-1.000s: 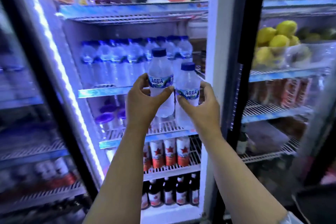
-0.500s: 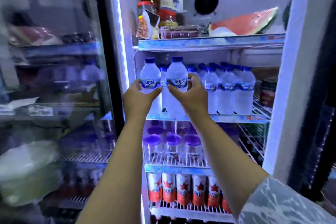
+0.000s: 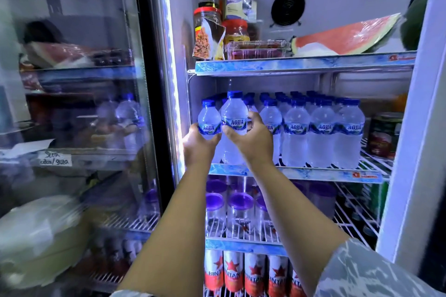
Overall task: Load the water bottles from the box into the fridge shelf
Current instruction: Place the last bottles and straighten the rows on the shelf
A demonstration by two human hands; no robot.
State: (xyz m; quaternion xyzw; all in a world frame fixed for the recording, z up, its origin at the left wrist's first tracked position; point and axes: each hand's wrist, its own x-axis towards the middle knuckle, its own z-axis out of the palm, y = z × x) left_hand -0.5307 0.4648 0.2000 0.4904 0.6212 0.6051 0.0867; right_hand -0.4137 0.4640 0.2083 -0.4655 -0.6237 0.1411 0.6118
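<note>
I hold two clear water bottles with blue caps and blue labels at the left end of the fridge's water shelf (image 3: 313, 174). My left hand (image 3: 199, 147) grips the left bottle (image 3: 209, 118) from below. My right hand (image 3: 253, 138) wraps the right bottle (image 3: 234, 116), which stands slightly taller. Both bottles are upright, over the shelf's front left corner. Several more water bottles (image 3: 322, 125) fill the rest of that shelf in rows. The box is out of view.
The open glass door (image 3: 79, 116) hangs at the left. The top shelf carries jars (image 3: 207, 21), a sauce bottle, a clear tray and a watermelon slice (image 3: 347, 36). Below are purple-lidded cups (image 3: 239, 210) and red cans (image 3: 233, 270). A dark can (image 3: 383, 135) stands at the shelf's right end.
Both hands carried the bottles up from in front of the lower shelves to the water shelf's left end, and they now sit deeper among the stored rows. The camera view swung left.
</note>
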